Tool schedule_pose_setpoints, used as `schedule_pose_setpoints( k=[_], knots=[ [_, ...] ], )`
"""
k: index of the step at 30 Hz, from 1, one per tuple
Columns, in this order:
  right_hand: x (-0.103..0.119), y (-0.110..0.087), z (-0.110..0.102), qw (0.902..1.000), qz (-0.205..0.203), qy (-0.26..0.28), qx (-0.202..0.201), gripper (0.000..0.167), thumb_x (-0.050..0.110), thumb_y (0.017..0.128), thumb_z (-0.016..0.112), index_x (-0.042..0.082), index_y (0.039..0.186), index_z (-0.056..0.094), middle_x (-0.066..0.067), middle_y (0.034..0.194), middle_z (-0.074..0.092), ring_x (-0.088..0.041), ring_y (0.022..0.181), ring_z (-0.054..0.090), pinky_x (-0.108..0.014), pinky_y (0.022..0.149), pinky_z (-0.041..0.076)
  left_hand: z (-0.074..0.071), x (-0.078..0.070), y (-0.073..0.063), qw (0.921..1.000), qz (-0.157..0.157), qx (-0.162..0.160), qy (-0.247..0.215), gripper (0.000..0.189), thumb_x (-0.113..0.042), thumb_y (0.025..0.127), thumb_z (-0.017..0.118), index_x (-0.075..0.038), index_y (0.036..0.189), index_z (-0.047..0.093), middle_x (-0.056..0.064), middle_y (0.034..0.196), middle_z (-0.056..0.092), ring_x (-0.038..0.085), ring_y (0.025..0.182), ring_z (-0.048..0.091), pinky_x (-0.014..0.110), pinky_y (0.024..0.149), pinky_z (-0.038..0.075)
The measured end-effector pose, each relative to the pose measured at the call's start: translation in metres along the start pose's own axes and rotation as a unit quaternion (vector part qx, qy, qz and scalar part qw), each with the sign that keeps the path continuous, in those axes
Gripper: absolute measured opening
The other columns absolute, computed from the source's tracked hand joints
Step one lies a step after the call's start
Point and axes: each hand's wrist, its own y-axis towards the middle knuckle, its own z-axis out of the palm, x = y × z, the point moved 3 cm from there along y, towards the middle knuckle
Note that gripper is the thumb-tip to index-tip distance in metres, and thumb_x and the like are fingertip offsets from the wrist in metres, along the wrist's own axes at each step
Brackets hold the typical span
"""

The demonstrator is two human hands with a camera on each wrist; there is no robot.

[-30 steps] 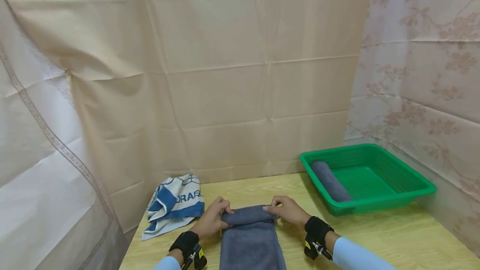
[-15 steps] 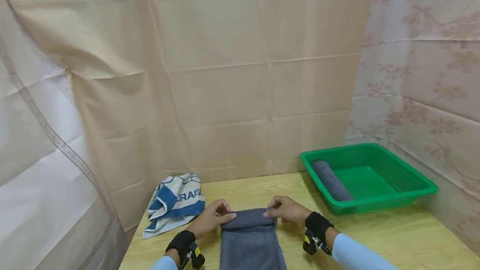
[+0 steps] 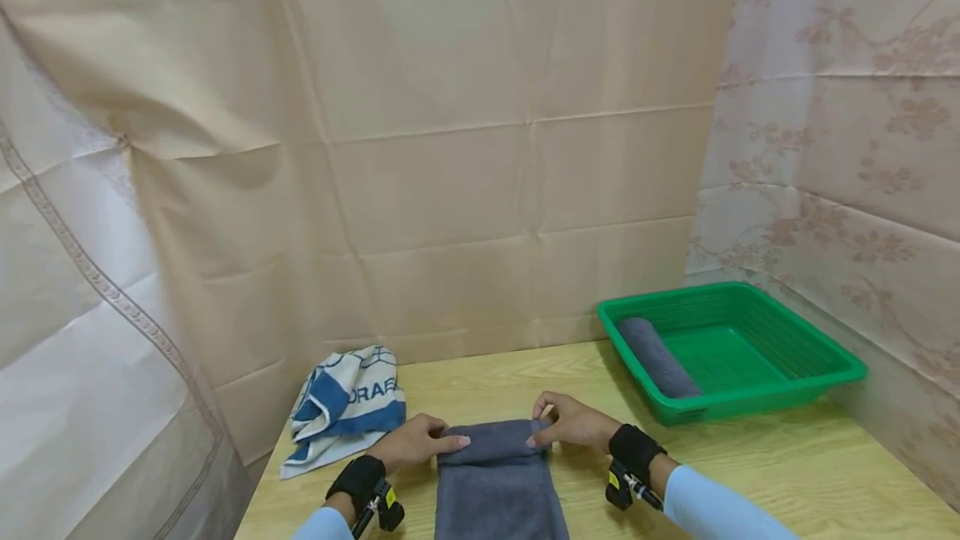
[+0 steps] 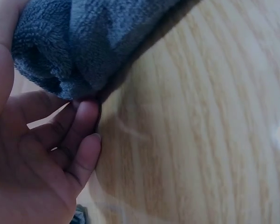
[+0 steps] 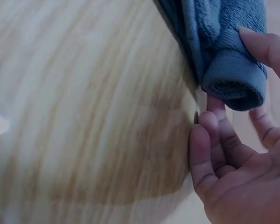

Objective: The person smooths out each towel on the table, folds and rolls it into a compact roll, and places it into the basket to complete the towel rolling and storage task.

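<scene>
A grey towel [image 3: 495, 498] lies lengthwise on the table, its far end rolled into a thick tube. At the left end of the roll, my left hand [image 3: 412, 442] grips it with the thumb on top. My right hand [image 3: 573, 423] holds the other end, thumb on the near side and fingers behind. In the left wrist view, fingers [image 4: 86, 114] reach beneath the fluffy roll [image 4: 98, 37]. The right wrist view shows the spiral end of the roll [image 5: 235, 70] between thumb and fingers. The towel's near end runs out of the head view.
A green basket [image 3: 780, 398] stands at the back right, with a rolled grey towel [image 3: 658, 357] along its left wall. A crumpled white and blue towel [image 3: 348, 407] lies at the back left of the wooden table [image 3: 480, 373]. Curtains hang behind and on both sides.
The roll has come slightly toward me and shows a little thicker. Both hands have shifted their hold on its ends, and the left thumb now lies on top. Basket and white-blue towel stay put.
</scene>
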Motion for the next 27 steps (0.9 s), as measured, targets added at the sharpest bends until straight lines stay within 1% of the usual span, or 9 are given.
schedule_pose_setpoints(
  k=[4,7,9,12,16,18,21,24,27],
  knots=[
    [-0.001,-0.002,0.001,0.9995,0.019,-0.023,-0.004,0.052,0.017,0.087,0.084,-0.001,0.13,0.062,-0.009,0.114,0.061,-0.025,0.099,0.056,-0.04,0.081,0.049,0.001,0.0,-0.002,1.0,0.001,0.007,0.0,0.052,-0.057,0.093,0.07,-0.011,0.116,0.072,0.005,0.106,0.067,0.023,0.093,0.06,0.047,0.082,0.05],
    [0.001,-0.001,0.001,0.999,0.02,-0.04,0.002,0.053,0.016,0.086,0.084,-0.001,0.132,0.065,-0.008,0.124,0.065,-0.025,0.107,0.057,-0.041,0.087,0.051,0.001,0.0,-0.003,0.9999,0.001,0.01,0.007,0.053,-0.058,0.092,0.072,-0.011,0.116,0.072,0.004,0.105,0.066,0.023,0.093,0.059,0.046,0.081,0.05],
    [0.002,-0.001,0.002,0.9987,0.014,-0.048,0.008,0.047,0.015,0.085,0.085,0.0,0.127,0.069,-0.006,0.118,0.068,-0.023,0.102,0.059,-0.039,0.085,0.05,0.002,-0.001,-0.004,0.9997,0.008,0.015,0.019,0.05,-0.057,0.091,0.073,-0.012,0.114,0.072,0.003,0.102,0.066,0.022,0.09,0.059,0.044,0.078,0.049],
    [0.004,0.001,0.004,0.9978,-0.004,-0.065,0.015,0.036,0.014,0.083,0.086,0.005,0.114,0.071,-0.001,0.1,0.065,-0.02,0.088,0.054,-0.035,0.075,0.045,0.003,0.001,-0.004,0.9987,0.028,0.026,0.035,0.051,-0.055,0.092,0.073,-0.011,0.117,0.071,0.002,0.104,0.066,0.022,0.091,0.06,0.043,0.077,0.049],
    [0.006,0.003,0.008,0.9951,-0.032,-0.093,0.013,0.035,0.016,0.08,0.089,0.009,0.103,0.063,-0.002,0.089,0.057,-0.019,0.08,0.05,-0.033,0.066,0.04,0.002,0.004,-0.006,0.9963,0.064,0.035,0.045,0.049,-0.051,0.094,0.072,-0.012,0.124,0.068,-0.001,0.106,0.065,0.019,0.091,0.061,0.04,0.076,0.05],
    [0.007,0.004,0.009,0.9942,-0.042,-0.098,0.01,0.038,0.015,0.079,0.09,0.01,0.102,0.059,-0.003,0.091,0.057,-0.02,0.08,0.051,-0.033,0.065,0.041,0.002,0.003,-0.006,0.9954,0.078,0.035,0.043,0.042,-0.049,0.095,0.071,-0.014,0.118,0.069,-0.001,0.098,0.065,0.017,0.084,0.059,0.037,0.07,0.046],
    [0.009,0.005,0.009,0.9933,-0.066,-0.095,0.006,0.04,0.005,0.078,0.087,0.01,0.103,0.056,-0.007,0.097,0.058,-0.022,0.082,0.052,-0.034,0.065,0.043,0.002,0.0,-0.005,0.9939,0.095,0.031,0.045,0.036,-0.047,0.097,0.071,-0.016,0.115,0.069,-0.003,0.094,0.065,0.015,0.08,0.059,0.034,0.068,0.046],
    [0.01,0.007,0.009,0.9908,-0.092,-0.099,-0.002,0.045,-0.006,0.075,0.083,0.011,0.102,0.052,-0.008,0.103,0.058,-0.023,0.085,0.053,-0.032,0.065,0.044,0.004,-0.002,-0.003,0.9929,0.106,0.027,0.046,0.036,-0.047,0.096,0.071,-0.019,0.118,0.069,-0.006,0.098,0.066,0.012,0.085,0.062,0.033,0.073,0.051],
    [0.01,0.01,0.008,0.9856,-0.124,-0.115,-0.007,0.049,-0.013,0.07,0.081,0.012,0.099,0.05,-0.004,0.1,0.055,-0.021,0.087,0.052,-0.03,0.066,0.042,0.006,-0.003,-0.003,0.9926,0.11,0.029,0.043,0.039,-0.046,0.096,0.072,-0.02,0.124,0.068,-0.009,0.105,0.067,0.011,0.092,0.064,0.033,0.079,0.053]
  ],
)
